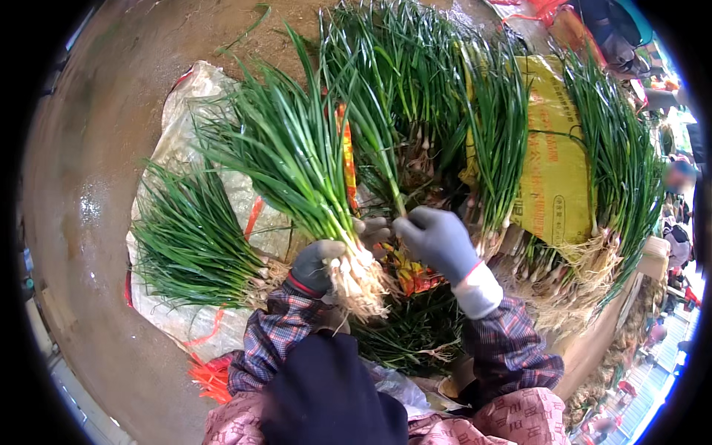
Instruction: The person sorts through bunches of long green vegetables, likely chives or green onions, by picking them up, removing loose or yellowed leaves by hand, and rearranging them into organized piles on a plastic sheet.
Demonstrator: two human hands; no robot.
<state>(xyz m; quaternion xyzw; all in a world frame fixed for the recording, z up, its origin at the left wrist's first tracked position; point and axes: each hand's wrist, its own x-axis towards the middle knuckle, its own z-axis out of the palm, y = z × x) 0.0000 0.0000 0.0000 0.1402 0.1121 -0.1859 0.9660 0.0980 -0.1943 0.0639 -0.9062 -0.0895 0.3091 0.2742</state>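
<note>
My left hand (315,263), in a grey glove, is wrapped round a thick bunch of green garlic (308,174) just above its pale bulbs and roots. The bunch tilts with its leaves pointing up and to the left, and its roots hang toward me. Close by on the right, my right hand (436,241), also gloved, pinches a single green garlic stalk (382,167) near its lower end. The stalk's base is hidden by the fingers. A red and yellow printed wrapper (411,273) lies below and between the hands.
A second bunch (204,233) lies on a pale woven sack (182,119) at left. A big pile (404,67) stands at the far side. More garlic rests over a yellow sack (549,163) at right. Red plastic strips (211,380) lie lower left; loose leaves (411,337) lie below my hands.
</note>
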